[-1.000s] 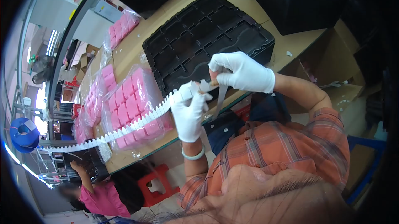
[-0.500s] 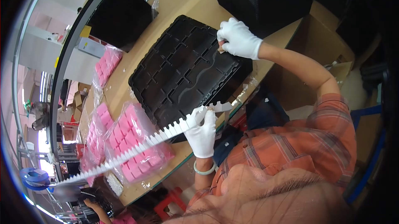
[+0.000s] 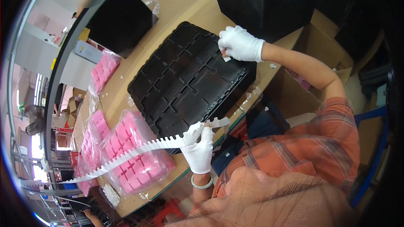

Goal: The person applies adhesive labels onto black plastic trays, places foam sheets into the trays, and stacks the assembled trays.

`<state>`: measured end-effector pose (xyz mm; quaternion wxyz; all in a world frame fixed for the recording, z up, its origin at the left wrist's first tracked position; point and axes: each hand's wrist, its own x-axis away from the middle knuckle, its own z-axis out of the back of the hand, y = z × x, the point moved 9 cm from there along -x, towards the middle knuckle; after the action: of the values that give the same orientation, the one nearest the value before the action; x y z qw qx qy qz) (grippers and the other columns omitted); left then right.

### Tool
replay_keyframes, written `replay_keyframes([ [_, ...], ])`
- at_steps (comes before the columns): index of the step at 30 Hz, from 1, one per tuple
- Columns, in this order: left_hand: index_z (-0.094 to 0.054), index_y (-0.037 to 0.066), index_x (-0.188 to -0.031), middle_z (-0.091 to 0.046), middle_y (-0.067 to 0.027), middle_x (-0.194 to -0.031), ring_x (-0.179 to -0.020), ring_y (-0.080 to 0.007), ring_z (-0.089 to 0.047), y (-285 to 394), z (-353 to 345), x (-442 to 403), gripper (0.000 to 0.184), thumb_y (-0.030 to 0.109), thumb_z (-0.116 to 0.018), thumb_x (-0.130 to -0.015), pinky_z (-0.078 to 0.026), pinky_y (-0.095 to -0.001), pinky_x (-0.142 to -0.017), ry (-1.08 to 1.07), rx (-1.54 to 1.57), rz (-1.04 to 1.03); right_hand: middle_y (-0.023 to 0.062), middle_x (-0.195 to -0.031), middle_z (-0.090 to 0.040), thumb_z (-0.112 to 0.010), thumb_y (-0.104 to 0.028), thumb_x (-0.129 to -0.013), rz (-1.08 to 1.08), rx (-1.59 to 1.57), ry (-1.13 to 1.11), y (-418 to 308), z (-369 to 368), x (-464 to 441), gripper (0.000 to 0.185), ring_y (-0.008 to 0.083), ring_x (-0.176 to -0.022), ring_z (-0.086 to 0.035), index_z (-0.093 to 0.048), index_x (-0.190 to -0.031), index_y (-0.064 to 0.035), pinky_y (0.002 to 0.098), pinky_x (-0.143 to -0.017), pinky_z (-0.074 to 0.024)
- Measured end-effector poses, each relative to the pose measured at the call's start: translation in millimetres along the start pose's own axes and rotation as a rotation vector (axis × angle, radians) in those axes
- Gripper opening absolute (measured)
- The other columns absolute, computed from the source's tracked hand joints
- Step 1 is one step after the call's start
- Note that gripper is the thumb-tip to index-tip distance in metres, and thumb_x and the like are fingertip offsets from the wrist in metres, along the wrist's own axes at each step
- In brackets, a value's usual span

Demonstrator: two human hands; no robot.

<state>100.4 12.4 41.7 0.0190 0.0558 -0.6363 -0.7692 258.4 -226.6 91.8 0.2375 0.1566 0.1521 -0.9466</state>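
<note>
White notched strip (image 3: 145,148) runs from the far left across the pink foam to my left hand (image 3: 199,151), whose gloved fingers are closed on it near its free end. My right hand (image 3: 242,45), also gloved, pinches a small white piece (image 3: 227,59) over the right edge of the black tray (image 3: 181,75). That tray lies upside down or lid-like on the table, with raised ridges showing. Plastic-wrapped pink foam blocks (image 3: 130,151) lie left of the tray.
A tall stack of black trays (image 3: 265,6) stands at the back right, another black stack (image 3: 120,20) at the back left. More wrapped pink blocks (image 3: 104,70) lie on the table (image 3: 185,6). An open cardboard box (image 3: 324,50) sits at the right.
My right hand has moved away from the strip to the tray's right edge, with a small piece in its fingers. My left hand still holds the strip, slightly lower. The view has shifted.
</note>
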Motion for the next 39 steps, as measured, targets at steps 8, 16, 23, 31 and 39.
replay_keyframes([
  [8, -0.061, 0.002, -0.094, -0.063, -0.0025, -0.074, -0.062, -0.0076, -0.059, -8, 4, 6, 0.008, 0.005, -0.063, -0.087, -0.043, -0.0189, -0.051, -0.018, -0.05, -0.026, 0.0118, -0.079, -0.063, -0.068, -0.013, -0.072, 0.05, 0.265, 0.073, -30, 6, 11, 0.008, 0.029, -0.083, -0.061, -0.067, -0.069, -0.0058, 0.0393, -0.076, -0.0505],
  [16, -0.064, -0.002, -0.091, -0.063, -0.0057, -0.083, -0.068, -0.0098, -0.058, -4, 10, 18, 0.008, 0.002, -0.065, -0.084, -0.046, -0.0231, -0.06, 0.009, 0.048, 0.021, 0.0112, -0.08, -0.063, -0.064, -0.01, -0.073, -0.115, -0.112, -0.273, -14, -5, 18, 0.006, 0.0305, -0.081, -0.061, -0.067, -0.071, -0.0042, 0.0394, -0.074, -0.0485],
  [23, -0.063, 0.0, -0.089, -0.062, -0.0024, -0.069, -0.055, -0.0044, -0.052, -4, 18, 9, 0.005, 0.004, -0.062, -0.087, -0.039, -0.0176, -0.051, 0.008, 0.218, 0.107, 0.0122, -0.079, -0.064, -0.058, -0.001, -0.076, -0.325, -0.01, -0.361, 56, 53, 129, 0.005, 0.0312, -0.074, -0.063, -0.058, -0.081, -0.0009, 0.0331, -0.067, -0.0504],
  [31, -0.062, 0.003, -0.085, -0.06, -0.0021, -0.063, -0.045, -0.0037, -0.044, 18, -7, -6, 0.005, 0.007, -0.061, -0.088, -0.031, -0.0172, -0.042, -0.034, 0.28, 0.007, 0.0086, -0.088, -0.065, -0.061, -0.011, -0.089, -0.055, -0.76, 0.039, -75, 50, 100, 0.019, 0.0171, -0.085, -0.065, -0.061, -0.104, -0.0003, 0.0306, -0.077, -0.0509],
  [39, -0.06, 0.002, -0.088, -0.06, -0.0025, -0.066, -0.048, -0.0031, -0.045, 32, 16, 9, 0.003, 0.002, -0.058, -0.088, -0.033, -0.0173, -0.044, 0.102, 0.253, -0.07, 0.0059, -0.079, -0.063, -0.058, 0.002, -0.082, 0.053, -1.109, -0.186, -156, 3, 50, 0.006, 0.0092, -0.079, -0.059, -0.059, -0.087, 0.0002, 0.0254, -0.074, -0.0484],
])
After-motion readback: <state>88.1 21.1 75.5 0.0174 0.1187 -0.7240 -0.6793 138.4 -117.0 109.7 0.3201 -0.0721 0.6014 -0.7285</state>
